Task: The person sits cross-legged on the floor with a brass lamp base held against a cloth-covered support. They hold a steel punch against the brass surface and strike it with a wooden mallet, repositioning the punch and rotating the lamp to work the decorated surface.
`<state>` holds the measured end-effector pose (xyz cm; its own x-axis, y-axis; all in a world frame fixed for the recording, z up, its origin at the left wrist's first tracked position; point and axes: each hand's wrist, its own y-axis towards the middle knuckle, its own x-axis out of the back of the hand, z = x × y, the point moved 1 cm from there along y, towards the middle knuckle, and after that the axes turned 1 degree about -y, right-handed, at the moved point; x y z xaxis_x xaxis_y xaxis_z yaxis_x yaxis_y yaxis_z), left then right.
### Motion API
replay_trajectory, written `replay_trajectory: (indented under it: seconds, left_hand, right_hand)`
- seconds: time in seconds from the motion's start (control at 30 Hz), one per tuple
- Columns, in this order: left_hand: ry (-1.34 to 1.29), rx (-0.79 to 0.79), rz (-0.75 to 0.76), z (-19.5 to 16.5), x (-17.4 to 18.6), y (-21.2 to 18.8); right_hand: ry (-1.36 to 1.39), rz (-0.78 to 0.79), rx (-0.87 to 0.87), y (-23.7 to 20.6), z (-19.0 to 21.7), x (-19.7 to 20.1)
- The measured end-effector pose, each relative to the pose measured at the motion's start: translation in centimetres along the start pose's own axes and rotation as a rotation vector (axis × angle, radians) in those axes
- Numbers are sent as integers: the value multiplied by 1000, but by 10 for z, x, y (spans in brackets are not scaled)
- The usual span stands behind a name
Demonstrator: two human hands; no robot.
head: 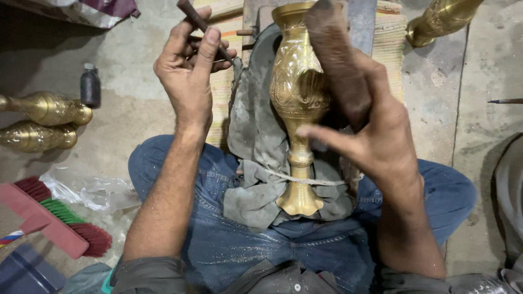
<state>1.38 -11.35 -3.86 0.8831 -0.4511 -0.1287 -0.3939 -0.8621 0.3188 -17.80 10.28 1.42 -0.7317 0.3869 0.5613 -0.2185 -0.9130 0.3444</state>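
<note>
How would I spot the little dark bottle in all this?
Start at the person's raised left hand and look further left along the concrete floor. Just above the two brass vases lying on their sides stands the small dark bottle. It is upright, capped and dull black, unlike the shiny golden vases.

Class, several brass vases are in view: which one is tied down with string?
The engraved brass vase on the grey cloth in the person's lap; string crosses its stem.

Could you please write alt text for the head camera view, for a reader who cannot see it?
A seated person's left hand holds a thin punch beside an engraved brass vase lying on grey cloth in their lap; the right hand raises a wooden mallet.
</note>
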Motion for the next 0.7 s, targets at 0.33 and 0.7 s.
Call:
replay_trajectory:
  seconds: [0.33, 0.7]
  left_hand:
    - [6, -31, 35, 6, -5, -2]
    - [-129, 2, -71, -8, -20, -26]
  right_hand:
    - [145, -108, -63, 6, -23, 1]
    - [294, -240, -353, -33, -18, 15]
